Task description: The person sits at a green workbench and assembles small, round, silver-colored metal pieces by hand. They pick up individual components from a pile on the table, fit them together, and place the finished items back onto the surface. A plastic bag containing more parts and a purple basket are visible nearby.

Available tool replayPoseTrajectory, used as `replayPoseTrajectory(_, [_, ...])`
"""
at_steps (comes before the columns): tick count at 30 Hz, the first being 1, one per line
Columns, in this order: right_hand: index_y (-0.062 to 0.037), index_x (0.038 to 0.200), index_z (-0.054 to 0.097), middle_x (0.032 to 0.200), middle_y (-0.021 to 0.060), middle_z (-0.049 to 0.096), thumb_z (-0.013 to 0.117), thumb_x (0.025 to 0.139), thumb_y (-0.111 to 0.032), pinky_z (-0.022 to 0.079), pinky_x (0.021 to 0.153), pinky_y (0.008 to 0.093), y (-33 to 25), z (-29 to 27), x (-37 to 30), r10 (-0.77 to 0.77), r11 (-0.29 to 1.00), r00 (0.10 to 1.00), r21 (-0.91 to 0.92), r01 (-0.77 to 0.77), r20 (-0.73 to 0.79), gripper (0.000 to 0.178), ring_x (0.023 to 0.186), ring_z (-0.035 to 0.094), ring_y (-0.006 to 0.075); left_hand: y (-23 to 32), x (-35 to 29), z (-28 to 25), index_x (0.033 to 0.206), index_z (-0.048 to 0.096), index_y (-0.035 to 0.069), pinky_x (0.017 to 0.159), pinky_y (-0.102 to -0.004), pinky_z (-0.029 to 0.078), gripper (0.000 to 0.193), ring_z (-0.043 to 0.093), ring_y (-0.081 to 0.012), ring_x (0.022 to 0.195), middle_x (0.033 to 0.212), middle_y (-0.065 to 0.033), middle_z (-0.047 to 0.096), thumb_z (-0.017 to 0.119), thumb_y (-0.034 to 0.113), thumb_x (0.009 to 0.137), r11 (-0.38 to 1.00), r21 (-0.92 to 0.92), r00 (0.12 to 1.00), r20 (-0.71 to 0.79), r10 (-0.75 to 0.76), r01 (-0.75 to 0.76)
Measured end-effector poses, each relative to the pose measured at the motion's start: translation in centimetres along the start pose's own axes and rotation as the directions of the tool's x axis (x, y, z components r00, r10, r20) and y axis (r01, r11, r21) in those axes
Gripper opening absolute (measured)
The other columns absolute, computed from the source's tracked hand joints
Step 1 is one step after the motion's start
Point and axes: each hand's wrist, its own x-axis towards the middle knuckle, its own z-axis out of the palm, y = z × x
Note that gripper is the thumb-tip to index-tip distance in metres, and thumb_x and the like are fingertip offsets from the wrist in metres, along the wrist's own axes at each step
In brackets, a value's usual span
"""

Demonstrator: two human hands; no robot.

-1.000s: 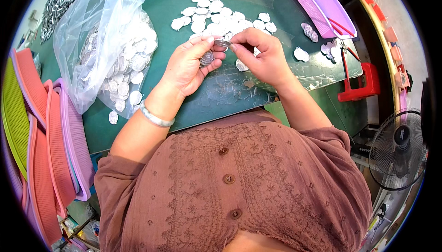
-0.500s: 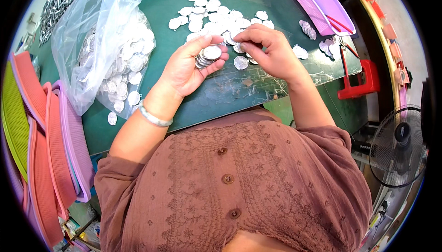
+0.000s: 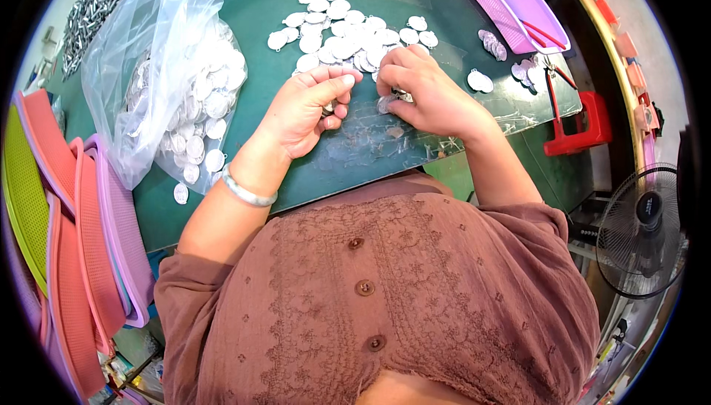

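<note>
My left hand is curled around a small stack of silvery oval medals, mostly hidden by the fingers, with the thumb laid over them. At its right, my right hand has thumb and fingers closed on a medal at the near edge of the pile. Beyond both hands, a loose pile of silvery medals, each with a little loop, spreads over the green tabletop. A clear plastic bag full of similar medals lies to the left.
A purple basket stands at the back right, near red-handled pliers and small groups of medals. Metal pins are heaped at the far left. Stacked plastic baskets stand left; a black fan stands right.
My left fingers and thumb have closed over the medal stack, which lay visible in the open palm before. My right hand has moved slightly down and left onto a medal at the pile's near edge.
</note>
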Motion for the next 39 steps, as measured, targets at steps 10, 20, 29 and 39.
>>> replayPoseTrajectory(10, [-0.0045, 0.082, 0.056, 0.086, 0.0041, 0.051, 0.061, 0.063, 0.007, 0.04, 0.064, 0.0249, -1.0, 0.4, 0.7, -0.082, 0.959, 0.936, 0.228, 0.167, -0.344, 0.023, 0.076, 0.049, 0.0155, 0.0, -0.6, 0.6, 0.089, 0.056, 0.004, 0.045, -0.0166, 0.033, 0.011, 0.047, -0.0071, 0.056, 0.069, -0.0013, 0.053, 0.057, 0.011, 0.081, 0.998, 0.068, 1.0, 0.022, -0.016, 0.015])
replayPoseTrajectory(20, [0.0023, 0.087, 0.059, 0.072, 0.0011, 0.058, 0.055, 0.08, -0.012, 0.041, 0.06, 0.0198, -0.9, 0.6, 0.1, 0.452, 0.517, 0.891, 0.805, -0.291, 0.032, 0.016, 0.066, 0.049, 0.0056, -0.2, -0.3, 0.4, 0.088, 0.057, 0.004, 0.046, -0.017, 0.036, 0.011, 0.05, -0.008, 0.058, 0.072, -0.0028, 0.056, 0.059, 0.011, 0.08, 0.994, 0.035, 0.995, -0.011, 0.1, -0.099])
replayPoseTrajectory(29, [0.0012, 0.09, 0.059, 0.072, 0.004, 0.059, 0.057, 0.08, -0.012, 0.041, 0.059, 0.0204, -0.8, 0.4, 0.3, 0.487, 0.421, 0.869, 0.846, -0.327, 0.094, 0.017, 0.063, 0.051, 0.0075, -0.1, -0.4, 0.5, 0.089, 0.057, 0.003, 0.047, -0.0189, 0.038, 0.012, 0.051, -0.0097, 0.059, 0.073, -0.004, 0.058, 0.055, 0.012, 0.082, 0.996, 0.016, 0.996, 0.001, 0.088, -0.088])
replayPoseTrajectory(39, [0.0016, 0.089, 0.059, 0.071, 0.0049, 0.059, 0.057, 0.08, -0.012, 0.042, 0.056, 0.0199, -0.7, 0.6, 0.5, 0.527, 0.355, 0.843, 0.873, -0.334, 0.108, 0.016, 0.059, 0.052, 0.0087, -0.1, -0.4, 0.4, 0.091, 0.057, 0.003, 0.048, -0.019, 0.039, 0.014, 0.052, -0.0099, 0.059, 0.074, -0.0047, 0.059, 0.051, 0.014, 0.084, 0.998, -0.007, 0.998, 0.018, 0.067, -0.067])
